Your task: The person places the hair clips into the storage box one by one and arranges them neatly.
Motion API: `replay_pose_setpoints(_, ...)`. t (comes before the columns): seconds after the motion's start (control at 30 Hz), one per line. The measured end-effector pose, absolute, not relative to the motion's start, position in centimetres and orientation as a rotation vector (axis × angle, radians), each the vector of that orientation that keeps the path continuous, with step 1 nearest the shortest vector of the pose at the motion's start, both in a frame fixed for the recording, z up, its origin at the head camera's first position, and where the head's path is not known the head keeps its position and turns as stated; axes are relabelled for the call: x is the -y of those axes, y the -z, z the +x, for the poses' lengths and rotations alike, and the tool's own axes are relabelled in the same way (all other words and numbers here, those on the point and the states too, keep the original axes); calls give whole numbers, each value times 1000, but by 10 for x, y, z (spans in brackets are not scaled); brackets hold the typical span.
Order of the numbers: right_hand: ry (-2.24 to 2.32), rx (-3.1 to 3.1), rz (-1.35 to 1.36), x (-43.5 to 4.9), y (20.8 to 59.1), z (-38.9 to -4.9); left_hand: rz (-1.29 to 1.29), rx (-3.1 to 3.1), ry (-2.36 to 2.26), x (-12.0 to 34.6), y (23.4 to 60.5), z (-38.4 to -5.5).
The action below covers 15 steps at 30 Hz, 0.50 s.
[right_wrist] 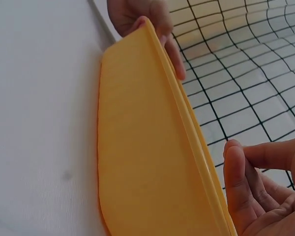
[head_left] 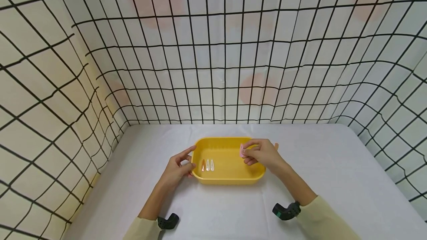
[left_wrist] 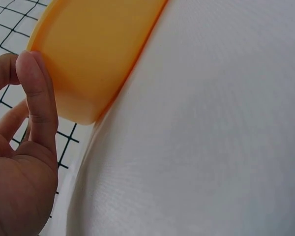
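A yellow tray (head_left: 230,181) lies on the white-covered table. Toward its left end, three snap hair clips (head_left: 208,165) are lined up side by side, one orange-brown and two whitish. My left hand (head_left: 178,166) holds the tray's left end at the rim; the left wrist view shows a thumb (left_wrist: 33,83) against the tray wall. Over the right part of the tray, my right hand (head_left: 263,154) pinches a small flat pink piece (head_left: 241,150) between thumb and fingers. Its exact kind is too small to tell, and the fingers hide it in the right wrist view.
White cloth (head_left: 230,210) covers the table around the tray. Black wire grid panels (head_left: 217,55) stand at the back and both sides, with pale sheeting behind them. A black wrist device (head_left: 287,210) is worn at the right sleeve, another (head_left: 168,221) at the left.
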State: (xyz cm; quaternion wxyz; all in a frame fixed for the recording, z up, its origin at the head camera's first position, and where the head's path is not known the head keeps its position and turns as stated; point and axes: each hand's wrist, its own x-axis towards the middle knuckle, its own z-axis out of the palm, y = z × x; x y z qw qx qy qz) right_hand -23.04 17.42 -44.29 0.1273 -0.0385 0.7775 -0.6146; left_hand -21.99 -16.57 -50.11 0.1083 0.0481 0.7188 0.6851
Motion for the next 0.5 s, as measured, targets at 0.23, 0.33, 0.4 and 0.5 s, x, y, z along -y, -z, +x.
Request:
replay_pose_setpoints(0.23, 1742, -2241, -102, -145, 450, -237, 140, -2120, -2010, 166, 500, -219)
replay_pose_setpoints(0.33, 1709, -2266, -68, -133, 454, -239, 140, -2117, -2008, 166, 500, -219)
replay_pose_setpoints(0.4, 1683, -2286, -38, -125, 456, -240, 143, -2115, -2004, 166, 500, -219)
replay_pose_setpoints(0.5, 1632, -2315, -7, -116, 459, -242, 158, -2115, -1996, 167, 501, -221)
